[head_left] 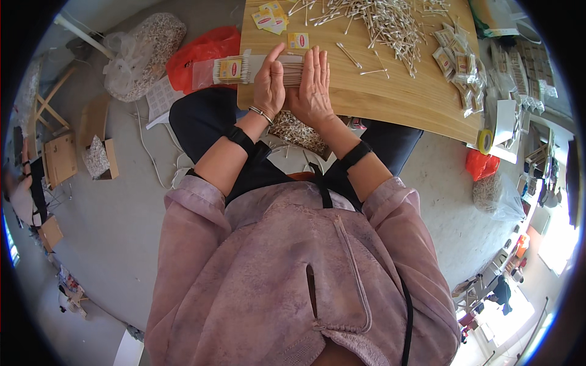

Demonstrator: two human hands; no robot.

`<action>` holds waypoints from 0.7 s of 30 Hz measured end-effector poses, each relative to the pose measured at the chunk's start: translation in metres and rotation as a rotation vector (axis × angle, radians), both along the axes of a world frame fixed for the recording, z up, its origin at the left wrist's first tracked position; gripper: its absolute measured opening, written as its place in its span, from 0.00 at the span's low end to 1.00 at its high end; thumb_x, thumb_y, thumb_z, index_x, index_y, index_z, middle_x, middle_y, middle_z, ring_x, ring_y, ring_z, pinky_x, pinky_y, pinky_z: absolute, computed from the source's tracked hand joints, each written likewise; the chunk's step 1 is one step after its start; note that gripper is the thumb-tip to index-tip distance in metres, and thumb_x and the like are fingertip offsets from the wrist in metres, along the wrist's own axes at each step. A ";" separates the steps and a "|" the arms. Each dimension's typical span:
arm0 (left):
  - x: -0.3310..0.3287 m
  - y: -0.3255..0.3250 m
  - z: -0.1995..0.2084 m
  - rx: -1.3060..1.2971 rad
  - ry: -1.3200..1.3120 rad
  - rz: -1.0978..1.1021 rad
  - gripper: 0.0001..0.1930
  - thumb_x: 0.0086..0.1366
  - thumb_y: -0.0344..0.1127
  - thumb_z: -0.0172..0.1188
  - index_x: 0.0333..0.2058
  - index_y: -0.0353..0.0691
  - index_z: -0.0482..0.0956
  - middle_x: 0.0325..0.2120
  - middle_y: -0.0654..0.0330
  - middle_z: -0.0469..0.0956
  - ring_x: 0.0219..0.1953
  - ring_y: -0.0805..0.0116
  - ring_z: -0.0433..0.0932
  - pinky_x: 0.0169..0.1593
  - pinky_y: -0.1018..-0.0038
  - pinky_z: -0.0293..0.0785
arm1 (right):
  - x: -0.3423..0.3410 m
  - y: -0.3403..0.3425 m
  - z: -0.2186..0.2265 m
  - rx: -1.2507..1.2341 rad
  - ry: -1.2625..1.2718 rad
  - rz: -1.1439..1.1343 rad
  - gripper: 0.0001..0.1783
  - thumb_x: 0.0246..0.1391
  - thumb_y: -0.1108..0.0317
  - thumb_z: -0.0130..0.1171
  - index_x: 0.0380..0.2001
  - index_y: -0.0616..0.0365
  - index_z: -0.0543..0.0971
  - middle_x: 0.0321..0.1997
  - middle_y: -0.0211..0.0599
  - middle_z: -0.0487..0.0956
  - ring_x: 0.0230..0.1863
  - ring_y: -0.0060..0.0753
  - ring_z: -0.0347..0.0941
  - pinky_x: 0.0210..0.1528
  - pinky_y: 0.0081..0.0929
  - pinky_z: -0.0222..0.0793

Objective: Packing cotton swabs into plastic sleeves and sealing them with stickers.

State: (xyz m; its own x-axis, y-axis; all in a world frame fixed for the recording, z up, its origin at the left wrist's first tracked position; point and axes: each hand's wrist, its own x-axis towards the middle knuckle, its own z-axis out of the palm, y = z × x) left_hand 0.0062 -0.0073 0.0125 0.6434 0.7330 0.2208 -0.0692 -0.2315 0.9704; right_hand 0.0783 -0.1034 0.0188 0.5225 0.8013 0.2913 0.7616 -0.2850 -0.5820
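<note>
A row of cotton swabs (293,72) lies between my two hands near the front edge of the table. My left hand (270,84) stands on edge along the left end of the row, fingers stretched out. Over the right end rests my right hand (313,85), its fingers straight and side by side, hiding the tips there. Just left of my left hand, a clear bag (204,73) holds a bundle of swabs with a yellow label card (230,69). Another yellow card (298,41) lies beyond my fingertips.
Loose swabs (390,24) are heaped on the wooden table (366,100), with filled packets (458,64) at its right and more cards (268,17) far left. A box of swabs (299,131) sits below the table edge. Red bags (201,55) and tape (484,141) flank the table.
</note>
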 end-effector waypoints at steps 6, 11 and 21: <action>0.002 0.004 -0.004 -0.041 -0.088 -0.017 0.26 0.72 0.50 0.38 0.57 0.35 0.66 0.53 0.52 0.71 0.57 0.64 0.68 0.60 0.73 0.60 | 0.014 -0.002 -0.002 -0.192 -0.145 0.032 0.40 0.54 0.58 0.53 0.64 0.67 0.51 0.70 0.56 0.47 0.72 0.55 0.35 0.71 0.45 0.33; 0.002 0.006 -0.006 -0.045 -0.084 -0.042 0.27 0.72 0.50 0.38 0.57 0.33 0.65 0.54 0.50 0.70 0.58 0.63 0.67 0.60 0.73 0.60 | 0.007 -0.011 -0.002 -0.293 -0.247 0.093 0.39 0.56 0.54 0.51 0.63 0.66 0.54 0.70 0.50 0.48 0.73 0.49 0.37 0.71 0.44 0.33; 0.004 0.001 -0.006 -0.070 -0.114 -0.050 0.28 0.72 0.51 0.37 0.57 0.31 0.64 0.55 0.48 0.69 0.59 0.61 0.66 0.61 0.71 0.59 | -0.003 -0.015 0.000 -0.451 -0.354 0.081 0.44 0.57 0.40 0.40 0.64 0.66 0.51 0.71 0.50 0.46 0.73 0.45 0.36 0.71 0.41 0.29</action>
